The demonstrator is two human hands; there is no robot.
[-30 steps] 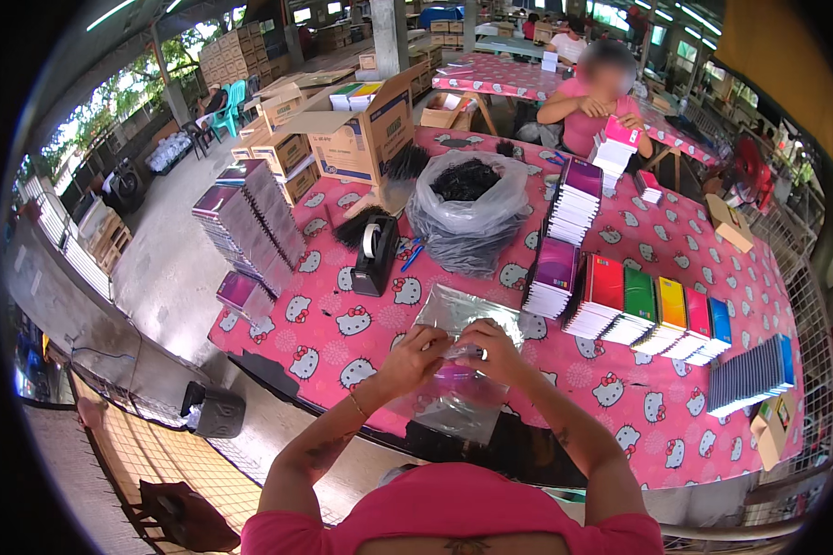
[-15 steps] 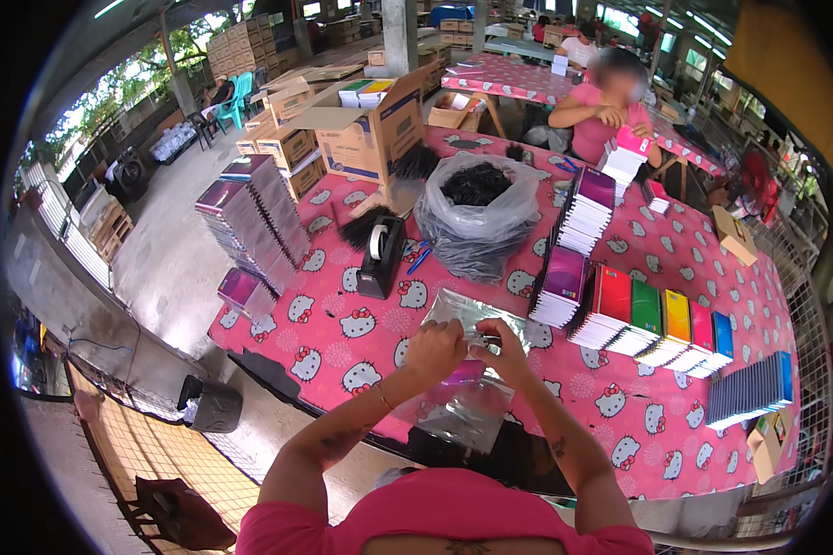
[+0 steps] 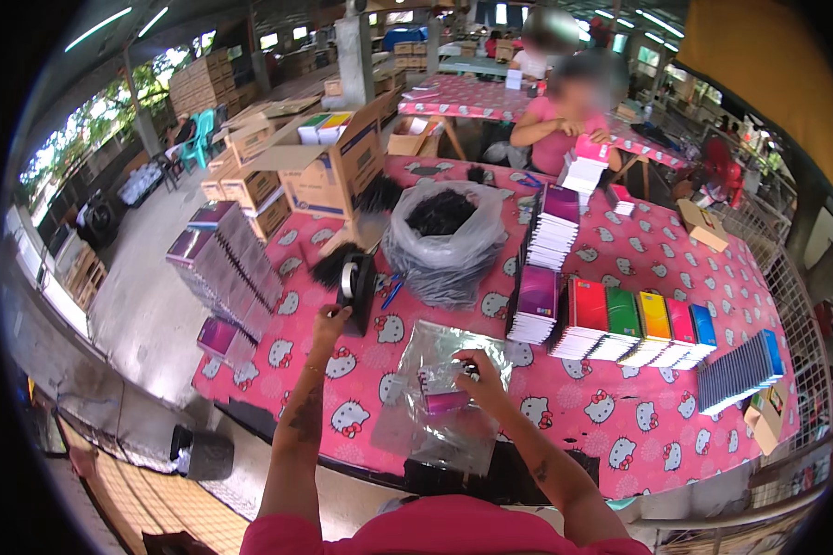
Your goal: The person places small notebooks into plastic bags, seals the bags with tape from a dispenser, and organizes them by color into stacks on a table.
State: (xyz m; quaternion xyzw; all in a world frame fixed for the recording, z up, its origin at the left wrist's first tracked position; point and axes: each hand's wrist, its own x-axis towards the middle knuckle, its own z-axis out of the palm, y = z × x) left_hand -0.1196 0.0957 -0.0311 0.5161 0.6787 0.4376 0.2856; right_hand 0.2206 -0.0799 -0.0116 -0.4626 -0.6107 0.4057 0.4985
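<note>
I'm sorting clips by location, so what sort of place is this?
Probably a packing workshop: rows of notebooks and a tape dispenser stand on a table, with cartons behind.

Stands as a table (image 3: 574,407) clothed in pink; bears a tape dispenser (image 3: 362,298), plastic bag (image 3: 444,257), clear film (image 3: 458,439). Also carries stacked notebooks (image 3: 586,307).

Daylight is admitted beyond the left edge of the surface (image 3: 574,425), supplemented by ceiling tubes (image 3: 98,29). Glare is thrown by film (image 3: 435,350) near the front edge. Beyond the far edge, heads (image 3: 578,81) are blurred; the view's rim is bent and blackened.
</note>
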